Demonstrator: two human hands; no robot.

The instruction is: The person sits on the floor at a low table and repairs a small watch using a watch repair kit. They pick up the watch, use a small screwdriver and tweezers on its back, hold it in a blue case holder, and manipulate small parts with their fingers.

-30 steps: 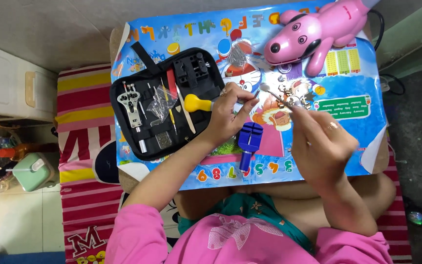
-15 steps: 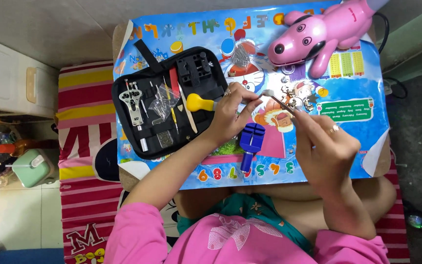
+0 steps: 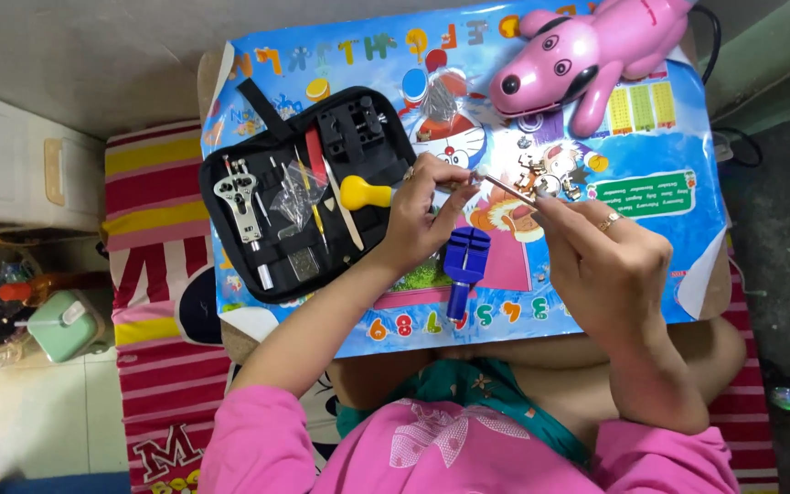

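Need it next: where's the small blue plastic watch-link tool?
The small blue plastic watch-link tool lies on the colourful poster, just below the left hand, right of the black tool case.

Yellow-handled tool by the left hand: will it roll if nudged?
The yellow-handled tool has a rounded, bulbous handle, so it probably rolls or pivots easily. It lies half on the black tool case, whose soft edge may check it. Probably light.

Seen from above, the left hand [image 3: 422, 215] pinches a small piece beside a yellow-handled tool [image 3: 365, 192], while the right hand [image 3: 610, 261] holds a thin metal pin [image 3: 505, 186] towards it. A blue block tool [image 3: 464, 265], an open black tool case [image 3: 299, 197] and a pink toy dog [image 3: 587, 55] lie on the colourful poster [image 3: 669, 238] covering the bench.
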